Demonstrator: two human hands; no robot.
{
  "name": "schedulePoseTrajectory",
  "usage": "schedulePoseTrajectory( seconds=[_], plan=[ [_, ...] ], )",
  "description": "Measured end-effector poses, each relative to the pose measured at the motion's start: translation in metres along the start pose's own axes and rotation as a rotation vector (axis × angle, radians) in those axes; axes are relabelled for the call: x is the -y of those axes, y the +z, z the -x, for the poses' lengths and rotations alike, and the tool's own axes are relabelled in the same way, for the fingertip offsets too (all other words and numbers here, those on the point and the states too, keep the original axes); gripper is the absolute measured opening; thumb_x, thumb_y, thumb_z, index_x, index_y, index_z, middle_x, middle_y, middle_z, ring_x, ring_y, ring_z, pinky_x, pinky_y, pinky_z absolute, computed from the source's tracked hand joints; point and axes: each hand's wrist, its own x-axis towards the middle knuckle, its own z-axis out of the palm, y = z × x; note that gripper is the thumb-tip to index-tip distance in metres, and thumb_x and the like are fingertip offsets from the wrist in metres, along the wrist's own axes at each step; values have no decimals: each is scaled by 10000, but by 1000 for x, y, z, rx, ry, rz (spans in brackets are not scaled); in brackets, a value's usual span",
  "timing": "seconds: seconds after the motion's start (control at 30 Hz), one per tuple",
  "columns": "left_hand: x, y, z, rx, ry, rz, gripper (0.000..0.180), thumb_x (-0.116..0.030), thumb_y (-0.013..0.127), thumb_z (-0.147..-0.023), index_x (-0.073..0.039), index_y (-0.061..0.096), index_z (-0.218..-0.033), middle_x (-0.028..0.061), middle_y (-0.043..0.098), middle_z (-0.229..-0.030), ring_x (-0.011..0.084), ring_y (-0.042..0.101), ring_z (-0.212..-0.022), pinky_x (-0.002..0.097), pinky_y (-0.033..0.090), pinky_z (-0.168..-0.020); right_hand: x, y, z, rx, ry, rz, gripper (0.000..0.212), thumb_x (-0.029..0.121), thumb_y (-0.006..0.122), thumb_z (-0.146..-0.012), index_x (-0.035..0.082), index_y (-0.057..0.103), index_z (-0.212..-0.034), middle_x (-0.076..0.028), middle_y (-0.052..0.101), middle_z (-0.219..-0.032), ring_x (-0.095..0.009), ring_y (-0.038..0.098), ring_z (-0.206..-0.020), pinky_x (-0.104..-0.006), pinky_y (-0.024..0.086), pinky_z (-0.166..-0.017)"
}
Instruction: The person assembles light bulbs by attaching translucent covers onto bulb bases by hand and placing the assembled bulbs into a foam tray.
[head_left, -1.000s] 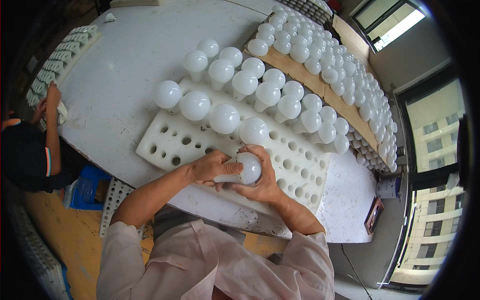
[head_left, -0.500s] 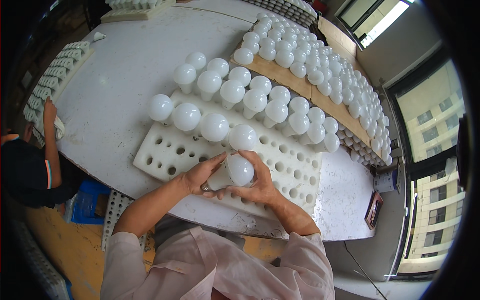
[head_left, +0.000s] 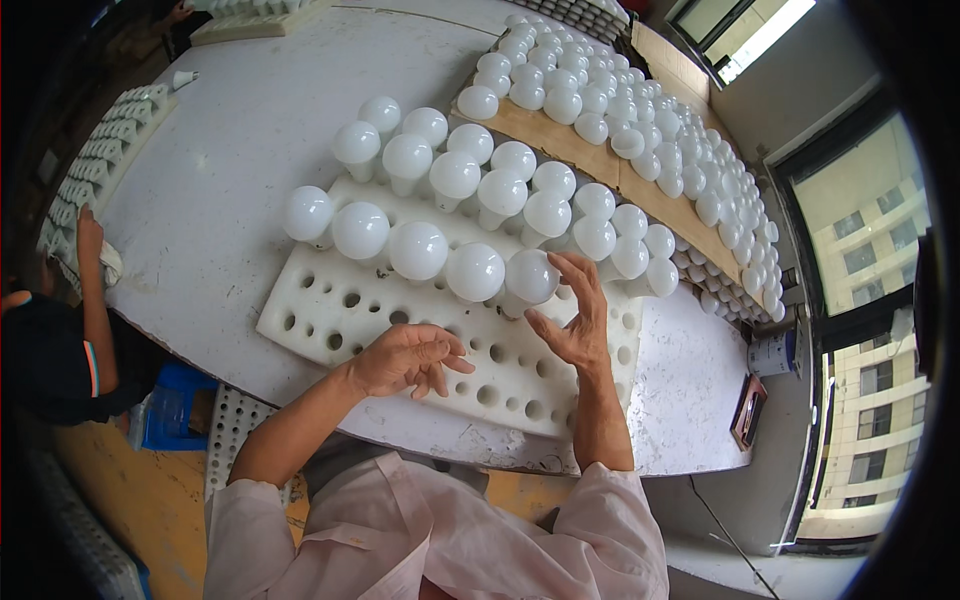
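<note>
A white foam tray (head_left: 420, 345) full of round holes lies in front of me, bearing rows of white light bulbs that stand upright. Its nearest row ends on the right with a light bulb (head_left: 531, 276). Around that bulb's right side my right hand (head_left: 580, 318) is open, fingers spread and curved; the index fingertip is at the globe, though I cannot tell if it touches. My left hand (head_left: 400, 360) hovers over the tray's near edge, empty, its fingers loosely apart. Other bulbs, such as the neighbouring bulb (head_left: 475, 272), stand to the left in the same row.
Behind the tray, many bulbs are stacked in layers on a cardboard sheet (head_left: 600, 160). At far left a co-worker's hand (head_left: 88, 232) is beside another loaded tray (head_left: 135, 140). A single bulb (head_left: 183, 78) lies on the white table (head_left: 240, 120). A paint bucket (head_left: 770, 355) stands by the window.
The bulb that both hands held is now upright at the right end of the nearest row. My right hand has moved up and right and opened; my left has drawn away empty.
</note>
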Motion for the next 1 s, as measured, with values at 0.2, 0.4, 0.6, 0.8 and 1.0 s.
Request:
schedulePoseTrajectory(
  seconds=[0.2, 0.4, 0.6, 0.8, 1.0],
  plan=[
    [12, 22, 13, -103, 219, -278, 252, -160, 550, -946, 32, 537, -1108, 207, 656, -1056, 168, 674, -722, 227, 503, -512, -17, 1, 2, -78, -100, 73, 450, 241, 756, -673, 12, 552, -1003, -180, 548, -1161, -312, 533, -1058, -436, 404, -933],
    [43, 46, 30, -254, 382, -497, 230, -159, 635, -896, 30, 578, -1015, 131, 687, -937, 128, 654, -726, 249, 532, -623, -14, -4, 5, -9, -75, 47, 399, 238, 673, -764, 19, 516, -1059, -164, 528, -1122, -282, 520, -1025, -414, 426, -895],
    [67, 38, 45, -358, 527, -664, 202, -186, 681, -859, -21, 625, -963, 61, 698, -857, 81, 634, -709, 224, 497, -594, 1, -10, -1, 50, -72, 103, 464, 368, 658, -816, 39, 553, -1126, -146, 511, -1154, -275, 513, -1079, -418, 450, -887],
    [40, 31, 72, -515, 698, -932, 153, -102, 703, -792, -27, 678, -922, 59, 699, -776, 82, 610, -567, 207, 462, -483, -4, -12, -9, -184, 14, -134, 372, 234, 722, -815, 30, 585, -1095, -110, 563, -1106, -221, 544, -1044, -357, 471, -848],
    [25, -2, 79, -626, 816, -1022, 113, -10, 667, -779, 7, 662, -890, 79, 680, -721, 85, 615, -565, 208, 476, -509, -5, -39, -46, -211, -30, 49, 305, 146, 725, -790, 35, 599, -1045, -108, 579, -1073, -211, 570, -985, -328, 491, -809]
  ],
)
